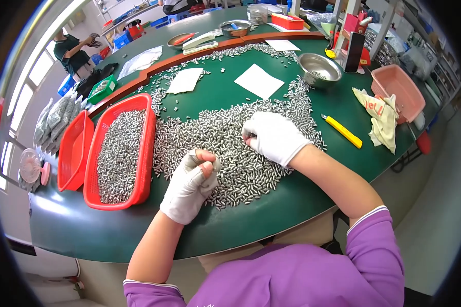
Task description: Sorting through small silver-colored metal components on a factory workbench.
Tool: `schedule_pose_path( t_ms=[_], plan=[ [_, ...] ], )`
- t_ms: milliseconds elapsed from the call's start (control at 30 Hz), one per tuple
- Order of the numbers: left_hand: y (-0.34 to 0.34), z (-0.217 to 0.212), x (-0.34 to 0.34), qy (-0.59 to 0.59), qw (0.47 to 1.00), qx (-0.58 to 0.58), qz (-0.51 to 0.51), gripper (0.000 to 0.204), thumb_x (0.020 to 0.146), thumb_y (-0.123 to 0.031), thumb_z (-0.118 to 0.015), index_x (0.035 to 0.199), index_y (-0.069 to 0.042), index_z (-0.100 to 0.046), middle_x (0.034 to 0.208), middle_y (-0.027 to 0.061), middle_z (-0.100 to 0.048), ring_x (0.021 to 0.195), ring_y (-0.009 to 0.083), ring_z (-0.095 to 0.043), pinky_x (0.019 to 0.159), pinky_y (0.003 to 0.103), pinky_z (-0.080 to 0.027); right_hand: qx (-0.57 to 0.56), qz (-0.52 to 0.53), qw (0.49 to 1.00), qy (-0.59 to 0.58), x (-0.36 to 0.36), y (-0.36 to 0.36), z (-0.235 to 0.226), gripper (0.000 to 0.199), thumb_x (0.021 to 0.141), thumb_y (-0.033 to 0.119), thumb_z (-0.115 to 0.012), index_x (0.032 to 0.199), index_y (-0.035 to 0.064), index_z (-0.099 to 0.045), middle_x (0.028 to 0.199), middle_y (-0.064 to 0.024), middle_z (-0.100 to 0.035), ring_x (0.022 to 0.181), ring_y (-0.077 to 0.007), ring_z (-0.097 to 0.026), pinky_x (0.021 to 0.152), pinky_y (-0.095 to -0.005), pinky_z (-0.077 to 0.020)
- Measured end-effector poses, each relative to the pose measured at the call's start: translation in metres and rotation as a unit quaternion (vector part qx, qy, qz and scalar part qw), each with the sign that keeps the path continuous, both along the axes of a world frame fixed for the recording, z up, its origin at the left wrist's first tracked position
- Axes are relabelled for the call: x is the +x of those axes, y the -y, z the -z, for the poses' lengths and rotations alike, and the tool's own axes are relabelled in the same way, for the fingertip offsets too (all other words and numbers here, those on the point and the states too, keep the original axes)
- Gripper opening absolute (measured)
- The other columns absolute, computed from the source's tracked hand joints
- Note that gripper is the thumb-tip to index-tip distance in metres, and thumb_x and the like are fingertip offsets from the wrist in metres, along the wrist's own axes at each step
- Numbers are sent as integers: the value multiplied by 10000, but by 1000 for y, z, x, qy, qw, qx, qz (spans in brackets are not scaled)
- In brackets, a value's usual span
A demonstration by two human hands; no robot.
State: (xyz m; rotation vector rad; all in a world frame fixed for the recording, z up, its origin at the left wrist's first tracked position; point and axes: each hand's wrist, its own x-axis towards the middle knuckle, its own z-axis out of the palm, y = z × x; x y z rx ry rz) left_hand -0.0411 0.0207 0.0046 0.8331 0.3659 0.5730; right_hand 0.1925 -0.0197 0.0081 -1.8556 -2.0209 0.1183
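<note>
A dark green, glossy worktable (220, 235) fills most of the frame, and the seated person's purple short-sleeved shirt (292, 279) takes up the lower middle. Across the centre spreads a broad, shallow heap of small silvery, rod-shaped metal pieces (205, 133). Left of it stands a bright red, rectangular plastic basket (149, 158), filled with similar pieces; a narrower red plastic tray (74, 153) is just beside it, farther left.

The left hand (192, 184), in a white glove that bares the tips of thumb and forefinger, is at the heap's lower left edge. Those two tips are close together; whether they pinch a piece cannot be told. The right hand (276, 135), also white-gloved, is over the right part of the heap with fingers curled downward; what is inside its grip is hidden.

At the upper right sits a pink plastic basin (402, 89), a pale yellow cloth (381, 120) with red markings draped against it. A white square paper sheet (258, 81) lies above the heap, left of a round, shiny metal bowl (320, 69). A slim yellow cutter knife (344, 133) lies right of the heap.
</note>
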Motion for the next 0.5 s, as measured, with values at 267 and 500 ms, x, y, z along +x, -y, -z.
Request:
schedule_pose_path(
  t_ms=[267, 500],
  plan=[
    [3, 5, -5, 20, 990, -114, 85, 270, 885, -272, -637, 1057, -93, -531, 839, 24, -520, 579, 73, -355, 532, 209, -300, -32, -13, 923, -383, -17, 16, -12, 106, 851, 57, -647, 951, 28, -662, 882, -68, -598, 821, -140, -596, 746, -259, -486],
    [13, -5, 3, -24, 990, -94, 106, 397, 864, -313, -684, 1087, -86, -446, 840, 0, -472, 626, 50, -355, 554, 186, -296, 26, -162, 914, -371, -32, 29, -13, 133, 787, 53, -718, 912, 67, -675, 881, -45, -600, 822, -173, -588, 742, -288, -479]
  ],
)
